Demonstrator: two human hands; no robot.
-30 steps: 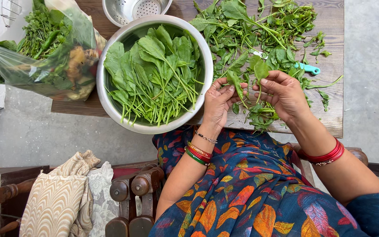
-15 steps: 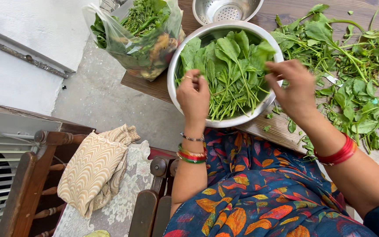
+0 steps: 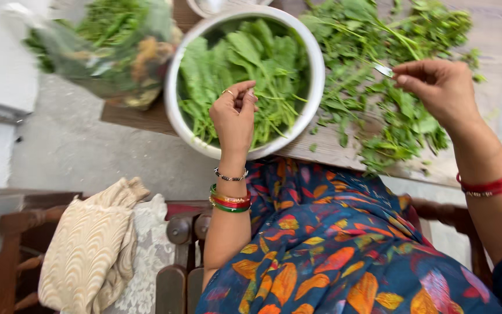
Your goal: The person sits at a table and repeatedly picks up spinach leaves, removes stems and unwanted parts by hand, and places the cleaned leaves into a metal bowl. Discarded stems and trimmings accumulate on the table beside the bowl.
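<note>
- Hovering over the near rim of the bowl [image 3: 315, 87], the left hand [image 3: 235, 116] has its fingers curled in, thumb against fingertips; whether it pinches a leaf cannot be told through the blur.
- The bowl is steel, round, full of picked leaves [image 3: 251, 64] with stems pointing toward the person; it sits on the table [image 3: 495, 23] at its near edge.
- The right hand [image 3: 440, 87] is out over the loose greens [image 3: 390, 110], well apart from the bowl, its thumb and forefinger closed together at the tips; what they pinch is too blurred to name.
- The greens lie spread across the table to the right of the bowl.
- A clear bag [image 3: 111, 52] of mixed vegetables lies left of the bowl, just beside it.
- A folded cloth [image 3: 88, 250] rests on a chair at lower left.
- Bangles ring both wrists.
</note>
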